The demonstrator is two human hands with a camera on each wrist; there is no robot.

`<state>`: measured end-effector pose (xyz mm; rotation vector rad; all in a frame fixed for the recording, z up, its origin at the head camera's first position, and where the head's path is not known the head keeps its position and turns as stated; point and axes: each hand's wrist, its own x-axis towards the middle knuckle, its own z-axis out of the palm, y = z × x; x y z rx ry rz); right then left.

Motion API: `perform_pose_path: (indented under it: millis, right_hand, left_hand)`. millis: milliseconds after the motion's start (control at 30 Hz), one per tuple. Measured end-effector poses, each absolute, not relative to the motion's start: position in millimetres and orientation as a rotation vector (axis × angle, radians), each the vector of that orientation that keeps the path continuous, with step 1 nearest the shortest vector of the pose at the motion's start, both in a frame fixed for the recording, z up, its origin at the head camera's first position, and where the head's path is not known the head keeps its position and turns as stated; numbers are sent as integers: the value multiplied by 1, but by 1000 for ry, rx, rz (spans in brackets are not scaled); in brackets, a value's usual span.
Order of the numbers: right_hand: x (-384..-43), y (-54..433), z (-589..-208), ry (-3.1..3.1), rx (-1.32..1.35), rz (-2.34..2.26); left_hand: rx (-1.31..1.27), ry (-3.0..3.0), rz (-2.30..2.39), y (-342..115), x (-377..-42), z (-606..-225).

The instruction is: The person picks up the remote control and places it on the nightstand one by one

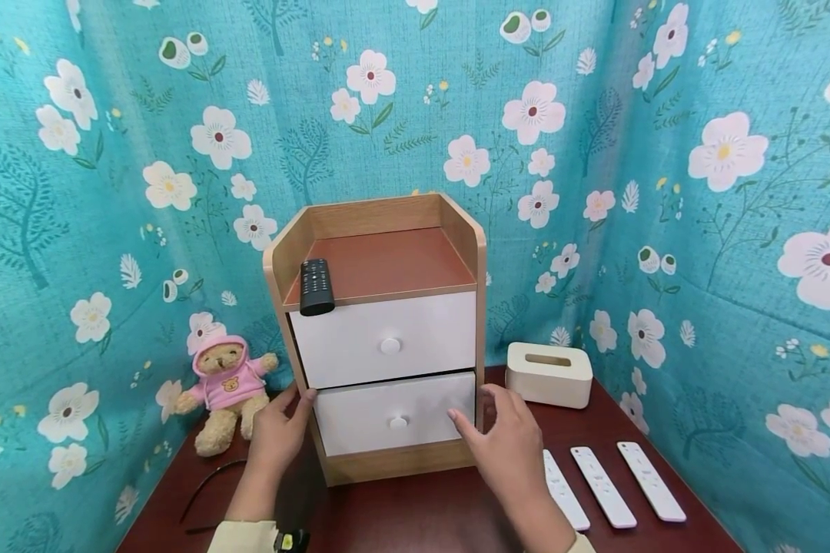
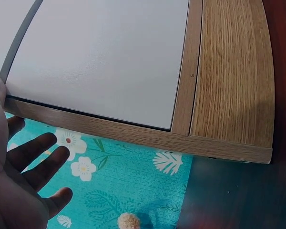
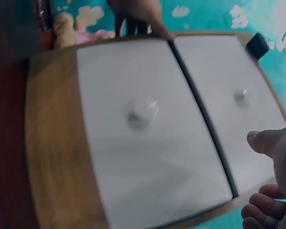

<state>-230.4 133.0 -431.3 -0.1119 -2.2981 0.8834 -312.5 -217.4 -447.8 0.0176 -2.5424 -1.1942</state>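
Note:
A small wood-trimmed cabinet (image 1: 462, 253) stands on the table, with a white upper drawer (image 1: 346, 346) and a white lower drawer (image 1: 360, 430), each with a round knob. My left hand (image 1: 277, 434) is at the cabinet's left side. Its thumb rests on the front edge near the gap between the drawers, while the other fingers (image 2: 45, 169) spread loosely beside the side panel. At the right side is my right hand (image 1: 508, 453), thumb extended before the drawer fronts and fingers beside the panel. Whether that hand touches the cabinet is unclear.
A black remote (image 1: 316, 286) lies on the cabinet top, its end over the front edge. A teddy bear (image 1: 224, 384) in pink sits at left, near a thin dark cord (image 1: 204, 488). At right are a tissue box (image 1: 549, 376) and several white remotes (image 1: 603, 488).

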Motion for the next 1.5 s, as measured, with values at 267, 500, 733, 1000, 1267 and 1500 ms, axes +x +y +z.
perform_pose_path:
  millis: [267, 500, 733, 1000, 1267, 1500]
  right_hand:
    - [-223, 170, -463, -2389, -307, 929]
    - [-219, 205, -485, -2447, -480, 985]
    - [-216, 230, -505, -2485, -630, 1015]
    - [-209, 244, -529, -2542, -625, 941]
    - [-205, 256, -548, -2641, -687, 840]
    - [-200, 263, -558, -2704, -708, 805]
  left_hand:
    - [18, -2538, -1179, -217, -312, -448]
    - [6, -2534, -1179, -218, -311, -447]
    - [4, -2539, -1187, -218, -311, -445]
    - [-19, -2526, -1172, -217, -310, -445]
    - [-25, -2513, -1182, -218, -309, -447]
    - [-39, -2492, -1168, -217, -311, -447]
